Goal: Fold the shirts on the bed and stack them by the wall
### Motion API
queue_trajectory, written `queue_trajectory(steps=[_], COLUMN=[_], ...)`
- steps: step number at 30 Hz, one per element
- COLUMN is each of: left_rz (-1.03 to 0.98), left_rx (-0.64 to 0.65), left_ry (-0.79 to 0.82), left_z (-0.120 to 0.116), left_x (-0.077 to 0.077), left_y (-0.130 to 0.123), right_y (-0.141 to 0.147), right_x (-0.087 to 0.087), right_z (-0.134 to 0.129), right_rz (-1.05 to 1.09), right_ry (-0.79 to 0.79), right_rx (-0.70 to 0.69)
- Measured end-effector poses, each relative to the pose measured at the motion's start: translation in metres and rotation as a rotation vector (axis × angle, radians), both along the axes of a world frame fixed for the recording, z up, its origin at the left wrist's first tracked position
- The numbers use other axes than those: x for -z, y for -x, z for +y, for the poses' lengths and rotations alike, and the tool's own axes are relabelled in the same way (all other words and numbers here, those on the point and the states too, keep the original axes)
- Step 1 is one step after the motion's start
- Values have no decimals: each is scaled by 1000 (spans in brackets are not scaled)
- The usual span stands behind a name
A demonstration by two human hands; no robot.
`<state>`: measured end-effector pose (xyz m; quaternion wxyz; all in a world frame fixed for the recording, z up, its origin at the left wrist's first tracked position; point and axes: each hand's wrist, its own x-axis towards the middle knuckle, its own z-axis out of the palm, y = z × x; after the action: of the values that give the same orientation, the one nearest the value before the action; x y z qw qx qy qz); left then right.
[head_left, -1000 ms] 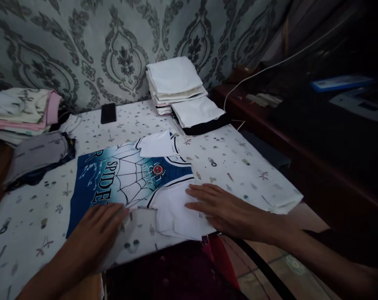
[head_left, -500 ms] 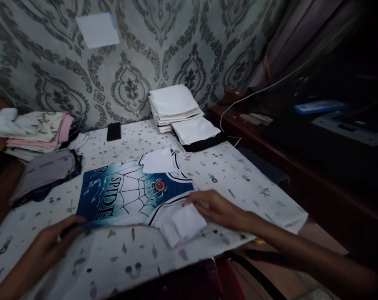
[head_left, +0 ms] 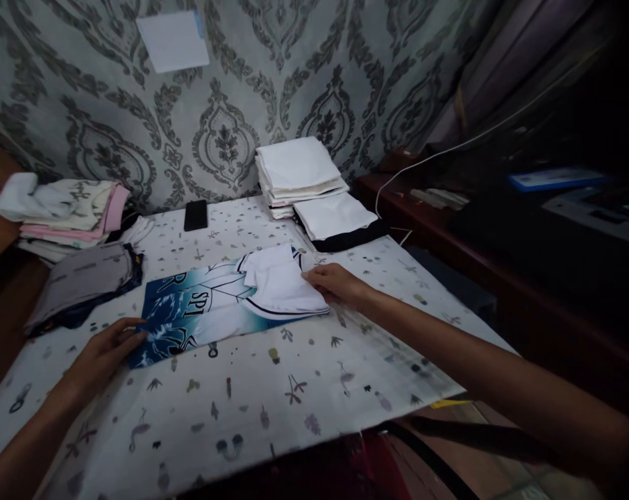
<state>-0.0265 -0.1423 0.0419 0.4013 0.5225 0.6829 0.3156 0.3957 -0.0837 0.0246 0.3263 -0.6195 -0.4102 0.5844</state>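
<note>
A blue and white T-shirt [head_left: 215, 309] with dark spider-web print and lettering lies on the table, its near side folded over the front. Its white sleeves [head_left: 280, 281] with dark trim lie at the right end. At the left end my left hand [head_left: 105, 351] has its fingers closed at the hem corner. My right hand [head_left: 338, 285] pinches the white sleeve fabric near the shoulder end; its fingertips partly cover the cloth.
Folded white clothes [head_left: 298, 167] are stacked at the back right, beside a white and black folded pile [head_left: 338, 219]. A phone [head_left: 196, 215] lies at the back. Folded clothes [head_left: 69, 208] and a grey garment [head_left: 88, 278] sit at left. A white cable [head_left: 450, 142] hangs at right.
The near side of the T-shirt has been folded over towards the far side, covering part of the print. Both hands have moved away from the table's near edge with it.
</note>
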Motion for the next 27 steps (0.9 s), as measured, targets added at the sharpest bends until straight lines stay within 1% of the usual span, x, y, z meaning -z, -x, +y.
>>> queue_trajectory(steps=[3,5,7,10,12,16,19,21,23,25,27], left_rz=[18,52,59,86,176,444,668,852,996,1012,930], left_rx=[40,44,46,66,93,130,167,216,282,364,467], left_ry=[9,-7,-10,-35,-87,-181,-137,-121,-200,-308,-350], left_z=[0,1,1,3,5,6,5,3,1,1,4], left_x=[-2,0,2,5,8,16,12,4,-4,-6,-1], left_y=[-5,-6,-7,-6,-3,7,9,1,-15,-36,-55], right_y=[4,5,4,1,-2,-12,-19,-20,-19,-16,-14], right_x=[6,12,17,20,19,14,11,11,14,18,23], right_z=[7,10,10,4,-2,-25,-52,-69,-83,-90,-91], right_rz=[-139,-190,-198,-175,-154,-151,-240,-311,-366,-397,-387], right_ry=[-94,-172,-231,-274,-294,-351,-467,-526,-567,-603,-622], right_rx=[-44,-58,-82,-102,-81,48,67,32,-7,-32,-21])
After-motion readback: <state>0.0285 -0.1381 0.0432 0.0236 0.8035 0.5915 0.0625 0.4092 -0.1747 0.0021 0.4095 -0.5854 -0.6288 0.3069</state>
